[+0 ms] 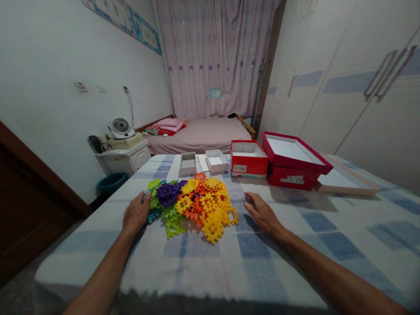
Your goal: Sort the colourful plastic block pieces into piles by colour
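A loose heap of plastic interlocking gear-edged building pieces lies on the table in front of me, with purple pieces, green pieces, orange pieces and yellow pieces. My left hand rests at the heap's left edge beside some teal pieces. Its fingers are stretched forward, and I cannot tell whether they touch a piece. To the right of the heap, apart from it, my right hand lies over the cloth with its fingers loosely extended and nothing in them.
Behind the heap stand a small grey box and a small white box. Farther right are a red box, a dark red box with a tray-like lid on top, and a shallow box lid. A checked cloth covers the table.
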`<action>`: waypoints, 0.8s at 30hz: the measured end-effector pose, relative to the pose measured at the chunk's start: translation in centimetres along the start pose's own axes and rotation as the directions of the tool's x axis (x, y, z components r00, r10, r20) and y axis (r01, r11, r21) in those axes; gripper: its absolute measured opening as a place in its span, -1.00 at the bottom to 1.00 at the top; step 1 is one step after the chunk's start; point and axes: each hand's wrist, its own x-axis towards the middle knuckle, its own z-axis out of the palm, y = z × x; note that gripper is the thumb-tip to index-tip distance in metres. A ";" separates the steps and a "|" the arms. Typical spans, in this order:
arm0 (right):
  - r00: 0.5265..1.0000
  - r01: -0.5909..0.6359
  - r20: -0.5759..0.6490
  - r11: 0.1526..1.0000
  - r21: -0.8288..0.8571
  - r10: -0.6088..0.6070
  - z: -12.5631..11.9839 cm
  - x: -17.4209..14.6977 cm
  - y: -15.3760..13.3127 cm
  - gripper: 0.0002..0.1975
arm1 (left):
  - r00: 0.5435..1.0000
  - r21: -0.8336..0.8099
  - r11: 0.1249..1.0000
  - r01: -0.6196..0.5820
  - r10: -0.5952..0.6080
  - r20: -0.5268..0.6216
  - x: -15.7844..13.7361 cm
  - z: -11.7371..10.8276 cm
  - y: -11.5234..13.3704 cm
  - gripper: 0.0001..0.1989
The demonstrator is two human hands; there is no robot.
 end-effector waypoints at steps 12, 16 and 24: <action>0.983 0.169 0.105 0.960 -0.222 -0.148 0.2 -0.9 -0.4 -0.56 | 0.980 -0.440 0.898 0.015 -0.100 -0.171 -1.9 1.6 6.6 -0.41; 0.979 0.189 0.124 0.955 -0.228 -0.164 0.3 -0.9 -0.2 -0.56 | 0.978 -0.424 0.899 -0.109 0.020 -0.209 -2.3 2.0 9.4 -0.50; 0.970 0.221 0.145 0.957 -0.187 -0.196 0.3 -0.8 -0.2 -0.54 | 0.930 -0.282 0.887 -0.366 0.337 -0.149 -3.8 3.7 15.2 -0.69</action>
